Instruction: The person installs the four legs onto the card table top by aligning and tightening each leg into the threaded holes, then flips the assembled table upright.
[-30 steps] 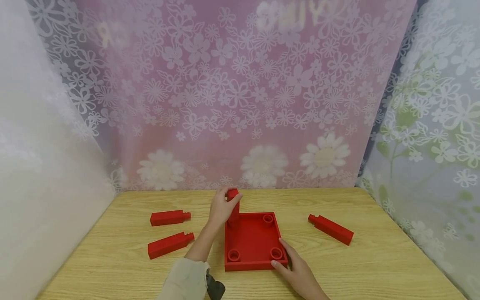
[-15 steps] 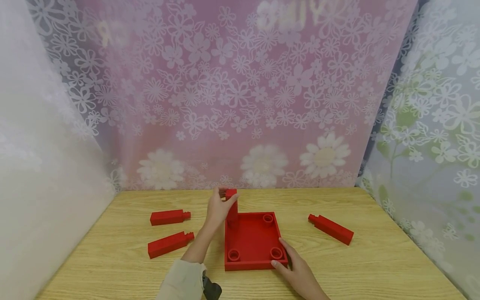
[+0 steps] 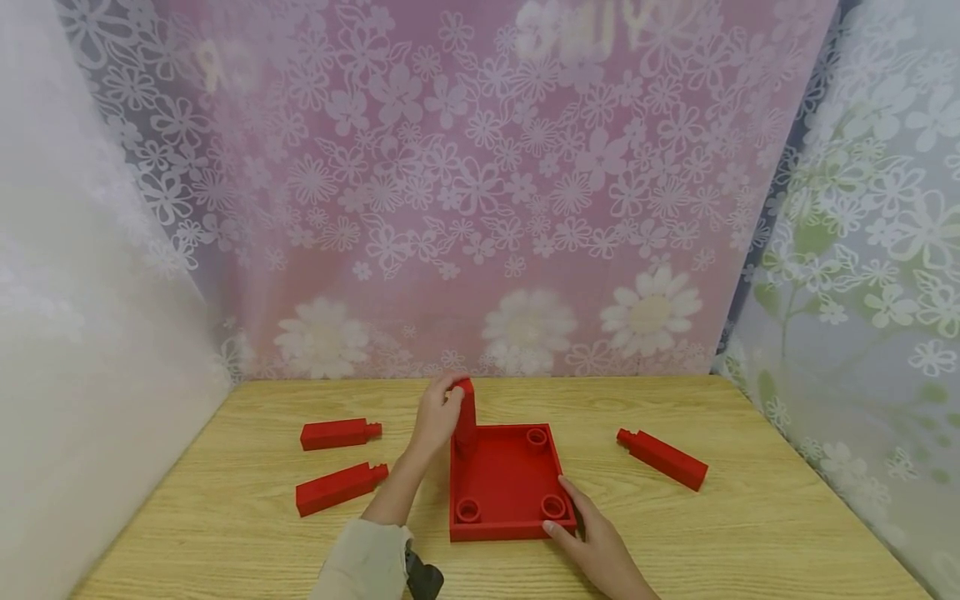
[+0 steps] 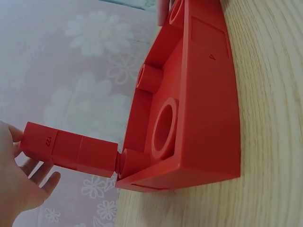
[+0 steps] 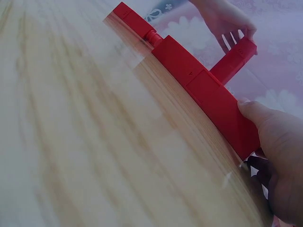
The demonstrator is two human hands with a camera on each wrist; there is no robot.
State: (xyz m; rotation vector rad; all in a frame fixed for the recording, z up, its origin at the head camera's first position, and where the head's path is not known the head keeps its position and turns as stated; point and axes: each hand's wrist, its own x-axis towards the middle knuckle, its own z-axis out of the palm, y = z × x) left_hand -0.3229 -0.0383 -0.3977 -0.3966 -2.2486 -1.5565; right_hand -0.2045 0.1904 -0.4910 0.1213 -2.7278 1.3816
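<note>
A red square tray-like panel (image 3: 506, 479) with round sockets at its corners lies on the table, hollow side up. At its far left corner a red square peg-ended leg (image 3: 467, 421) stands upright. My left hand (image 3: 437, 417) holds that leg by its top end. In the left wrist view, the leg's narrow neck (image 4: 118, 161) meets a corner socket (image 4: 135, 161); how deep it sits is hidden. My right hand (image 3: 597, 546) grips the panel's near right corner, thumb on the front wall and fingers along the right side.
Two similar red legs lie to the left, an upper one (image 3: 334, 435) and a lower one (image 3: 337, 489). Another leg (image 3: 663, 460) lies to the right. A flowered curtain (image 3: 487, 208) hangs behind the wooden table (image 3: 750, 517).
My left hand's thumb and fingers have shifted their hold on the leg's top, and the leg has tilted slightly. The right hand and the panel have stayed in place.
</note>
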